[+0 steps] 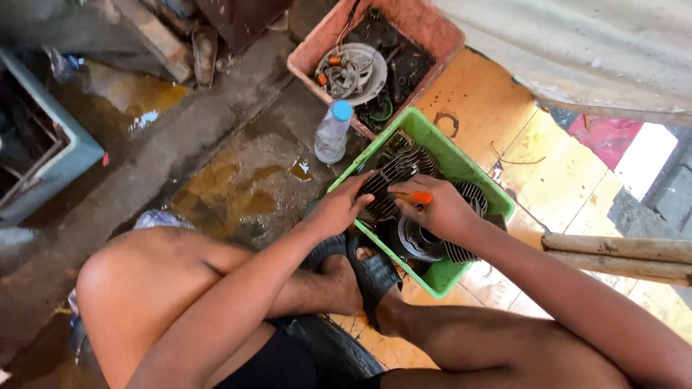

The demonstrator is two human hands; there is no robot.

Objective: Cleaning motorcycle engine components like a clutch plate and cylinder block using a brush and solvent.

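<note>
We've got our left hand point(337, 210) spread flat on the finned engine part point(389, 180) in the green crate point(461, 162), right hand point(441, 210) pinching an orange-handled tool point(418, 197).

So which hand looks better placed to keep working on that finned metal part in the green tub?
Probably the right hand: it grips the orange-handled tool, held against the finned metal part. The left hand rests flat on the part in the green tub, seemingly steadying it.
</note>
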